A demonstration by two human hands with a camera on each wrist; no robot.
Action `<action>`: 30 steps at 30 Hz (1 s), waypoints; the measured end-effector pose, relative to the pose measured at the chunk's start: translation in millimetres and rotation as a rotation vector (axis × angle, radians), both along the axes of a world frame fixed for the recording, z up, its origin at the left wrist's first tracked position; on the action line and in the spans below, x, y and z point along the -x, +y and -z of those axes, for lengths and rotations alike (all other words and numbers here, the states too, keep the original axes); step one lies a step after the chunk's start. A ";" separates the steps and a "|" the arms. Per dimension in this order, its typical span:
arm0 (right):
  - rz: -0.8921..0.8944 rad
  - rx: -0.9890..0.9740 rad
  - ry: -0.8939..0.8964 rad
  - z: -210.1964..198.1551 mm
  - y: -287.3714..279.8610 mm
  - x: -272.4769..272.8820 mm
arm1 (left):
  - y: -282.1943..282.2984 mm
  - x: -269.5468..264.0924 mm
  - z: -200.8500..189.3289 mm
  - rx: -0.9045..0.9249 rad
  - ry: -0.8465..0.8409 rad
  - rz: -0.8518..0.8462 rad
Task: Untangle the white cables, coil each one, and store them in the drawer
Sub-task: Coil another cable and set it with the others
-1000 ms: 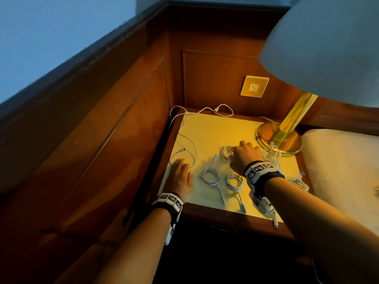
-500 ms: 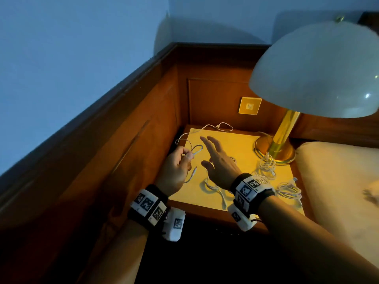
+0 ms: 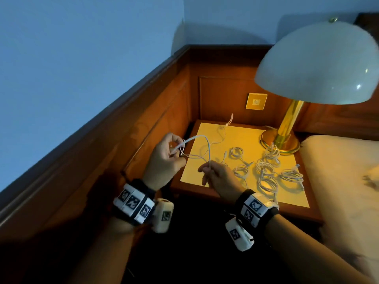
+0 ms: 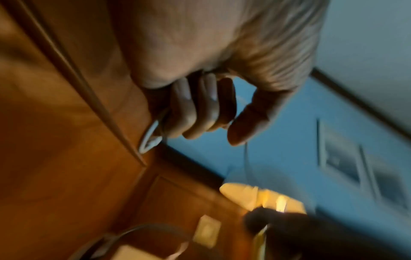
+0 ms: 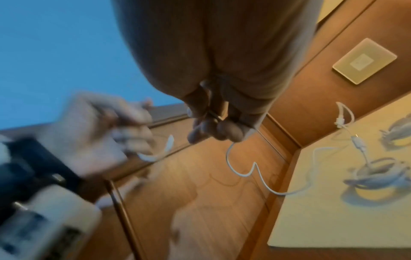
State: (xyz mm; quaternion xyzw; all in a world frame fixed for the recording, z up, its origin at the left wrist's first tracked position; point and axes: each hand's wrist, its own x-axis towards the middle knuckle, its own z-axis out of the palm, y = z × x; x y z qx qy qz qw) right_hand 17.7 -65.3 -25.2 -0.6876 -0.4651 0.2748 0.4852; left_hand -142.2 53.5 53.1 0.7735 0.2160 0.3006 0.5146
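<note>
Both hands raised off counter (image 3: 242, 140) since earlier frame. Left hand (image 3: 164, 160) pinches cable (image 3: 208, 148) end; right hand (image 3: 220, 177) pinches same cable further along. Slack trails away toward far counter edge, right hand nearer. Coiled cables (image 3: 266, 173) rest right of hands.

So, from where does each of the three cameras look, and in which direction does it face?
Head: worn on the head, looks forward and down at the wooden bedside table; both forearms show.
Left wrist: looks along the left hand, curled round the loose thin white cable.
Right wrist: looks along the right hand, pinching the same cable, towards the table.
Shared: the gold square wall plate appears in all three.
</note>
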 end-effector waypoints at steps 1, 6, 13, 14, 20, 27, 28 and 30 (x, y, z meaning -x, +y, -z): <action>0.005 -0.028 0.012 -6.3 -6.9 0.0 | 9.4 -1.2 12.6 -0.100 0.109 -0.007; -0.104 -0.186 0.326 -42.2 -21.0 3.7 | 10.0 -26.2 62.5 -0.118 0.539 0.185; -0.023 -0.148 0.324 -62.6 -15.4 -28.5 | 20.0 -58.7 41.9 -0.033 0.314 0.006; 0.016 -0.097 0.316 -60.0 -11.4 -36.9 | 23.3 -55.7 33.9 -0.009 0.272 -0.001; 0.001 0.121 0.591 -31.1 37.5 -65.3 | 46.1 -47.5 21.8 -0.117 0.361 -0.141; 0.108 0.020 0.795 -5.9 106.7 -91.2 | 68.0 -58.0 64.0 0.202 0.458 -0.279; 0.076 -0.015 0.855 -2.2 114.1 -97.9 | 71.1 -62.0 69.2 0.255 0.464 -0.297; 0.036 -0.126 1.001 1.7 125.2 -110.9 | 78.5 -73.1 79.6 0.344 0.464 -0.341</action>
